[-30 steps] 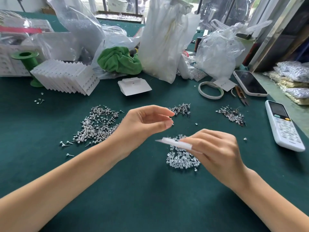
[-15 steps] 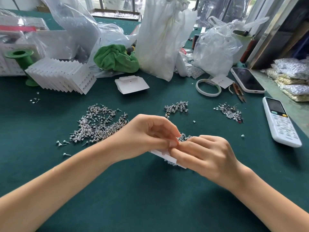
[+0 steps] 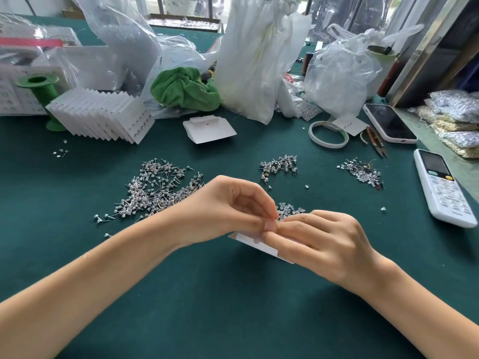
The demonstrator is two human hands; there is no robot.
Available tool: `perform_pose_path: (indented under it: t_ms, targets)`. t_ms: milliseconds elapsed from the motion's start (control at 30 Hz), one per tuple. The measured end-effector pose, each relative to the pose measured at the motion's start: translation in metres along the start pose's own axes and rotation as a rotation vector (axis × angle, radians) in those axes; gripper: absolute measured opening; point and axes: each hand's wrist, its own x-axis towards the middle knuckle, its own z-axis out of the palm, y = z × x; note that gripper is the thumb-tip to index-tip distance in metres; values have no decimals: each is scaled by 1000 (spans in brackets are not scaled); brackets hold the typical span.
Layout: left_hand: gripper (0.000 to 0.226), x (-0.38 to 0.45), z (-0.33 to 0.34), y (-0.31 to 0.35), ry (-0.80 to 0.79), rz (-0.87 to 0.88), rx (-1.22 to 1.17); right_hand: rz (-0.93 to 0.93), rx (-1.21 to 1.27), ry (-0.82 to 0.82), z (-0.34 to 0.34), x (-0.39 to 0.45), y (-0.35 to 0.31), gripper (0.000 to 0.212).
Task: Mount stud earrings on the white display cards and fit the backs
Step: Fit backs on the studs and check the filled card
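A white display card (image 3: pixel 255 243) is held low over the green table, mostly hidden by both hands. My right hand (image 3: pixel 321 244) grips it from the right, fingers lying across its top. My left hand (image 3: pixel 233 211) pinches something tiny with thumb and fingertips right at the card's upper edge; the item itself is hidden. Behind the fingertips lies a heap of clear earring backs (image 3: pixel 290 211). A large pile of stud earrings (image 3: pixel 158 190) spreads to the left, a smaller pile (image 3: pixel 280 165) lies beyond the hands, and another pile (image 3: pixel 363 172) sits to the right.
A fanned stack of filled cards (image 3: pixel 103 115) and a green spool (image 3: pixel 41 92) stand at the back left. Blank cards (image 3: pixel 210 129), a tape roll (image 3: pixel 328 134), snips (image 3: pixel 375 141), a phone (image 3: pixel 388 123) and a white remote (image 3: pixel 440 187) lie nearby. Plastic bags (image 3: pixel 259 55) crowd the back.
My hands came together: the left hand dropped from above onto the card, and the right hand lowered the card toward the table. Both now meet at the card's edge.
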Motion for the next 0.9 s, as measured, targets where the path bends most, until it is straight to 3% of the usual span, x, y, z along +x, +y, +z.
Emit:
perform_pose_path:
  t_ms: [100, 200, 300, 567, 700, 900]
  targets:
    - [22, -1, 0, 0, -9, 1, -6, 12, -12, 15, 0, 0, -1, 28]
    - [14, -1, 2, 0, -4, 20, -12, 2, -4, 35, 0, 0, 1, 26]
    - [13, -2, 4, 1, 5, 68, -5, -8, 39, 44, -1, 0, 2, 13]
    - [13, 0, 6, 0, 1, 190, 75, 13, 67, 59, 0, -1, 2, 25]
    - [13, 1, 10, -2, 26, 227, 166, 24, 1, 80, -1, -3, 3, 42]
    - [12, 1, 12, 0, 57, 247, 177, 44, -15, 67, -3, -3, 6, 44]
